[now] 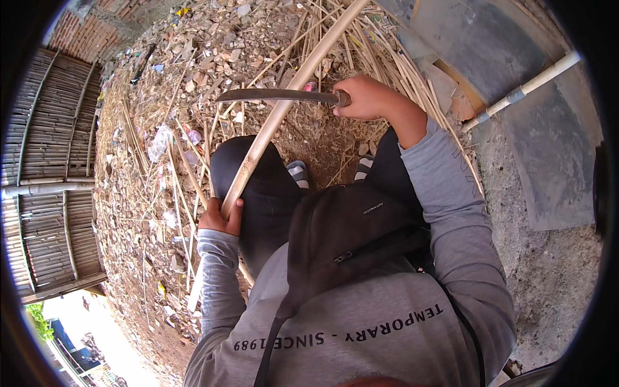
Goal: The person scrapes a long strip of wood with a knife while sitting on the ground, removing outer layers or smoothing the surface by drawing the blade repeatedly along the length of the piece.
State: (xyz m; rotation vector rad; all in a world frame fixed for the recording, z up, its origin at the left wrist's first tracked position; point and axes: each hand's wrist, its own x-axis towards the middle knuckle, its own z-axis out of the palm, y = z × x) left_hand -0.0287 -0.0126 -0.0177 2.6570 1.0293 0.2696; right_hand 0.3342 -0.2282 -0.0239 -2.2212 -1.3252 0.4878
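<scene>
My left hand [221, 217] is closed round the lower end of a long split bamboo strip [260, 146]. The strip slants up and to the right, past my left knee to the top of the view. In my right hand [366, 100] is the handle of a machete [258, 95], its long, dark, slightly curved blade pointing left. The blade lies across the strip well above my left hand; whether its edge bites into the bamboo I cannot tell.
Several thin bamboo strips [361, 39] lie piled ahead, others on the rubble-strewn ground [213, 48] to the left. A woven bamboo wall [51, 122] stands at far left. Grey sheets [548, 142] and a pale pole [525, 89] are at right. A black bag [354, 226] rests against my lap.
</scene>
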